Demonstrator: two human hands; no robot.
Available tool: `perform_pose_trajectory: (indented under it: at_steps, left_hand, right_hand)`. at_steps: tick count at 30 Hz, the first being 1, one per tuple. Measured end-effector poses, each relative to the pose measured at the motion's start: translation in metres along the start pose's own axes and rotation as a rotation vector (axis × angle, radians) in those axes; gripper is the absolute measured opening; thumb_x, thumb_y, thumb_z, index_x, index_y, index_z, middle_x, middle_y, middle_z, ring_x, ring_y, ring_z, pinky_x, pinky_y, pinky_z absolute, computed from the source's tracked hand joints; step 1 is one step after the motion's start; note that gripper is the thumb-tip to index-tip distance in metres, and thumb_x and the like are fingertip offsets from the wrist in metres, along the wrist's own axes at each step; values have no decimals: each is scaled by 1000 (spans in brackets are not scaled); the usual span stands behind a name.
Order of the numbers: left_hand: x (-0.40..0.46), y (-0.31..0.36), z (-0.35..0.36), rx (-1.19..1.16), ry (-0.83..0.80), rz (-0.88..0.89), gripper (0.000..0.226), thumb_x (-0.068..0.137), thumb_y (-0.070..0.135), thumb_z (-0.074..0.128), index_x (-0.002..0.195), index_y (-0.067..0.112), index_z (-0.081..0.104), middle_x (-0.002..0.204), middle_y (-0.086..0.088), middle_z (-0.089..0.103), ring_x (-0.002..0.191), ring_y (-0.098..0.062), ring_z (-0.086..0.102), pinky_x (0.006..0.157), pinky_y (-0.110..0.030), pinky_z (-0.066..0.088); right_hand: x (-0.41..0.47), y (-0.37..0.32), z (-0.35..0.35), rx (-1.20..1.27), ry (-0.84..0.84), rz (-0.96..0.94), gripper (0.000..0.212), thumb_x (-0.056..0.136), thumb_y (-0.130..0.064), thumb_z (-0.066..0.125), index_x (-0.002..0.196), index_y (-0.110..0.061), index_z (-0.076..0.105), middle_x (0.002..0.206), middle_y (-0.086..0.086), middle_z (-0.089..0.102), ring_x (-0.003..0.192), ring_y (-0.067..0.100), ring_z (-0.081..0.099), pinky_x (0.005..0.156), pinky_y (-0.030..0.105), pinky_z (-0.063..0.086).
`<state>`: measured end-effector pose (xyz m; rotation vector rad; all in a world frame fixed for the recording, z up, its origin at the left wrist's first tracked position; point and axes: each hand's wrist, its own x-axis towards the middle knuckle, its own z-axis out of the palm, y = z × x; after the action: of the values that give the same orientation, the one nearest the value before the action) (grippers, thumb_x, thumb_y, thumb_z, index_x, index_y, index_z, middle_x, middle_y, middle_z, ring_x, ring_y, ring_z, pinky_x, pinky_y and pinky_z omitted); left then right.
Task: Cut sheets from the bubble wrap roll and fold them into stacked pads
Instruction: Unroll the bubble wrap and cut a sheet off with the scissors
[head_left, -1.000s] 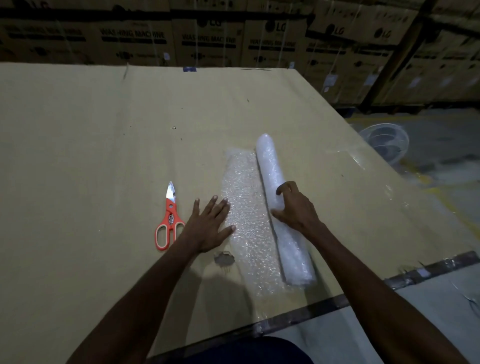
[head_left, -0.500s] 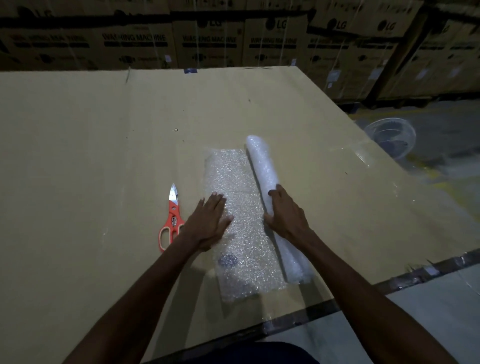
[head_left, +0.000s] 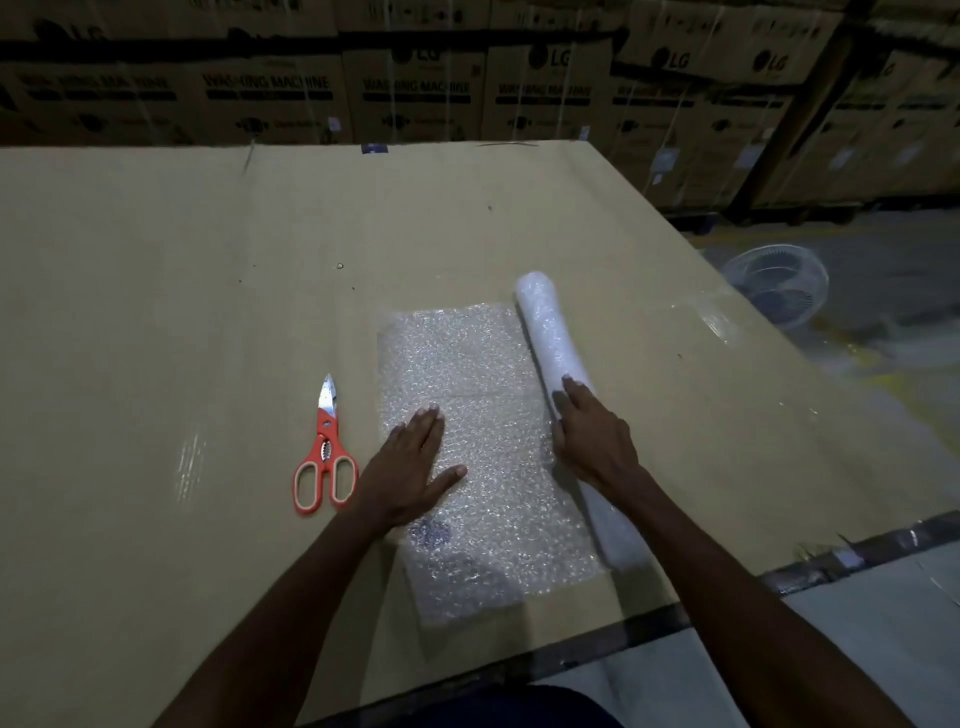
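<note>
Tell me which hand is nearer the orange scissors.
Left. The left hand lies flat on the unrolled bubble wrap, just right of the scissors. The right hand rests on the roll, farther right.

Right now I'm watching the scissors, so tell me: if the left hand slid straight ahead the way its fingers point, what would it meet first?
Only more unrolled bubble wrap, then bare cardboard. The left hand points up the sheet; the scissors lie off to its left.

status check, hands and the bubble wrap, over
Left hand flat on the unrolled sheet. Right hand resting on the roll, fingers straight. Scissors lying untouched left of sheet. Nothing in the way.
</note>
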<state>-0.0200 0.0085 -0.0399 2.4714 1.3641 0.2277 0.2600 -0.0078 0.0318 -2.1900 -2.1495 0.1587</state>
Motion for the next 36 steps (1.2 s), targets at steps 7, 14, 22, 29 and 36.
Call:
perform_pose_trajectory:
  at_steps: [7, 14, 22, 29, 36]
  left_hand:
    - [-13, -28, -8, 128, -25, 14, 93, 93, 76, 6, 159, 12, 3, 166, -4, -6, 153, -16, -7, 123, -38, 2]
    - [-18, -20, -15, 192, -31, -16, 88, 96, 71, 11, 159, 11, 4, 166, -5, -3, 152, -16, -6, 122, -38, -3]
    - [-31, -16, -31, 100, 68, -105, 91, 94, 73, 11, 159, 10, 13, 167, -5, 8, 154, -19, 4, 123, -47, 5]
    - [-94, -64, -37, 30, 228, -298, 79, 98, 60, 17, 156, 8, 25, 164, -9, 23, 152, -24, 17, 120, -52, 16]
    - [-139, -133, -57, 65, 153, -387, 82, 95, 59, 6, 155, 8, 28, 162, -10, 26, 152, -24, 18, 119, -52, 16]
  right_hand:
    - [-4, 20, 6, 22, -95, -107, 77, 104, -27, 51, 163, -10, 5, 171, 15, -6, 157, 34, 2, 118, 51, 33]
    - [-8, 17, 12, 74, -111, -149, 79, 105, -24, 47, 162, -10, -4, 169, 15, -15, 157, 34, -7, 120, 48, 28]
    - [5, 1, -12, 230, -35, -123, 79, 103, -52, 49, 162, -9, 17, 170, 14, 12, 157, 31, 10, 121, 51, 25]
    - [-10, -104, 5, 454, 85, -185, 55, 102, -40, 59, 144, -5, 53, 144, 17, 58, 131, 31, 55, 106, 39, 43]
    - [-12, -236, 26, 496, -53, -122, 37, 94, -35, 68, 123, -12, 71, 110, 11, 75, 106, 31, 68, 87, 35, 48]
